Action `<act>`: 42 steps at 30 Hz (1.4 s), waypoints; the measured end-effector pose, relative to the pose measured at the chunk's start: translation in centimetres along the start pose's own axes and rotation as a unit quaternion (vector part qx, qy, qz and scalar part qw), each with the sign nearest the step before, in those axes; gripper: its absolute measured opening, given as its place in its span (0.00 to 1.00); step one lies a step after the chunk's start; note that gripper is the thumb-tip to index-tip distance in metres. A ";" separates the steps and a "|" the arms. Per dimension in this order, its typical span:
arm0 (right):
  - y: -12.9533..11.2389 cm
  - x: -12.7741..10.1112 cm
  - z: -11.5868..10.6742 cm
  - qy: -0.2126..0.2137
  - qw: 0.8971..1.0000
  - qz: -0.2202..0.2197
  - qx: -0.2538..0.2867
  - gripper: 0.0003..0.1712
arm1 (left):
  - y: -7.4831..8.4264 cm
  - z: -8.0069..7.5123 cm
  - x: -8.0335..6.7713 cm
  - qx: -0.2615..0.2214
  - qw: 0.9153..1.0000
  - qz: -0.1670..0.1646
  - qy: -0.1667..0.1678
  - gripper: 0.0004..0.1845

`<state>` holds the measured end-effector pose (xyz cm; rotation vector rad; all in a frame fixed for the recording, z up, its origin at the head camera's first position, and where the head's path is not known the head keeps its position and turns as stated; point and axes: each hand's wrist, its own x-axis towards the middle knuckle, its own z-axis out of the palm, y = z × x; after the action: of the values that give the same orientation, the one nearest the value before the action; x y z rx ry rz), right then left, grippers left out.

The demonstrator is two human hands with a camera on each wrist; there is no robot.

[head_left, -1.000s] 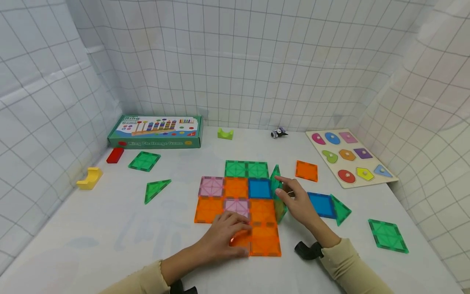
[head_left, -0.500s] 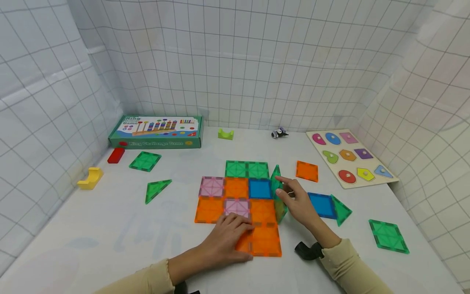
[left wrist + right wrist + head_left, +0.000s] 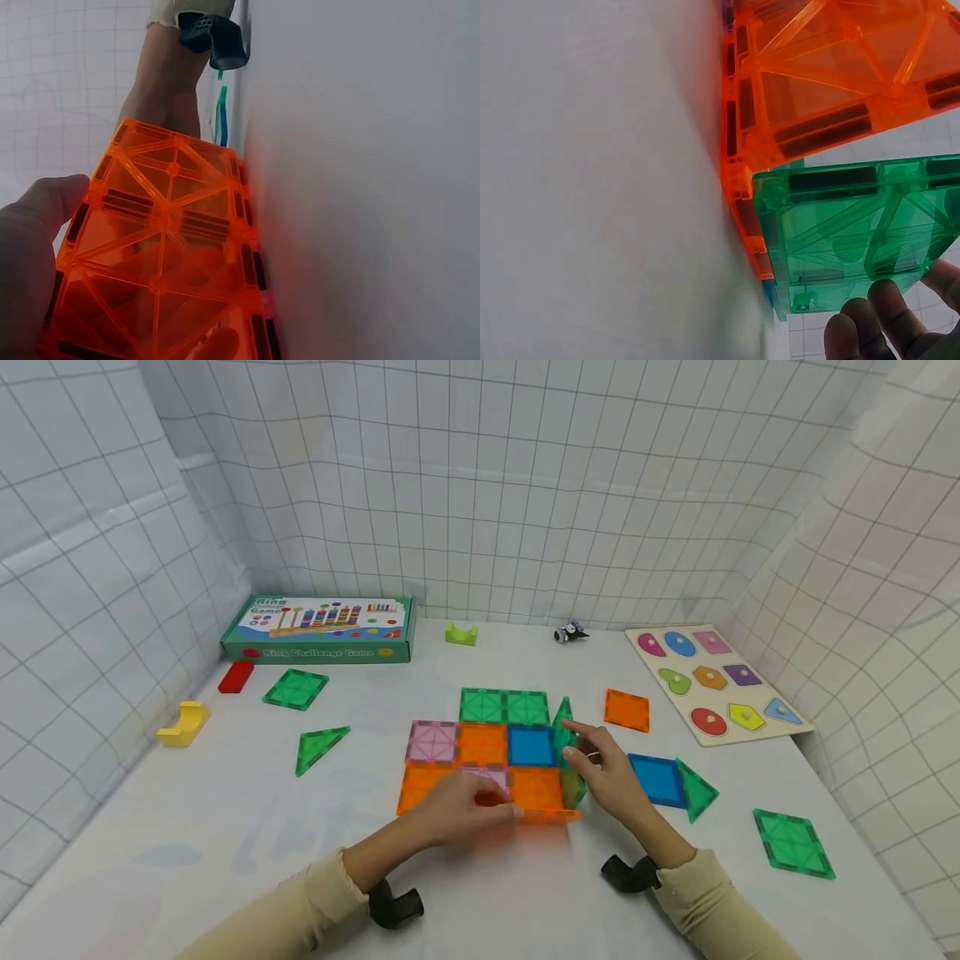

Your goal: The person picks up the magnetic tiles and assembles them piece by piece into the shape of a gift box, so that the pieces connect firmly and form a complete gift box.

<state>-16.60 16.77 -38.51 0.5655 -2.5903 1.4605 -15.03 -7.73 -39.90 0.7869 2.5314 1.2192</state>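
Observation:
In the head view, my left hand point(image 3: 453, 810) holds two joined orange square magnetic tiles point(image 3: 165, 217) up on edge at the front of a flat tile layout. The left wrist view shows its thumb at their upper edge and fingers behind the see-through plastic. On the layout's right side, my right hand point(image 3: 607, 772) grips two green square magnetic tiles point(image 3: 855, 232) standing on edge. Flat in the layout lie pink tiles point(image 3: 432, 742), orange tiles point(image 3: 482, 743), a blue tile point(image 3: 531, 745) and green tiles point(image 3: 504, 705). My left hand partly covers the front tiles.
Around the layout lie a loose orange tile point(image 3: 627, 709), a blue tile point(image 3: 657, 779), green triangles point(image 3: 697, 789) and green squares point(image 3: 793, 843). Farther back are a game box point(image 3: 318, 631), a shape puzzle board point(image 3: 716, 683), a yellow block point(image 3: 183, 724) and a small toy point(image 3: 571, 631).
My left hand has lifted the two front orange tiles from lying flat to standing on edge, moving away from me. The right hand has stayed at the green tiles.

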 end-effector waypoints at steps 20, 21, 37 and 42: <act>-0.1 0.0 0.2 -0.001 1.000 -0.006 0.006 0.23 | -1.4 -2.9 0.2 -0.097 0.992 -0.061 0.046 0.20; 0.0 0.0 0.2 -0.001 1.000 -0.007 0.006 0.23 | -1.7 -3.3 -0.2 -0.096 0.991 -0.071 0.066 0.21; 0.0 -0.1 0.2 -0.005 1.000 0.003 0.008 0.24 | -6.5 -4.9 -2.6 0.020 0.952 -0.227 0.206 0.35; 0.1 -0.1 0.1 -0.006 1.000 0.002 0.008 0.24 | -6.7 -4.2 -2.5 0.029 0.953 -0.214 0.211 0.33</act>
<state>-16.56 16.69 -38.67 0.5724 -2.5933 1.4850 -17.17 -15.32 -42.51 -0.0413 2.8629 1.2641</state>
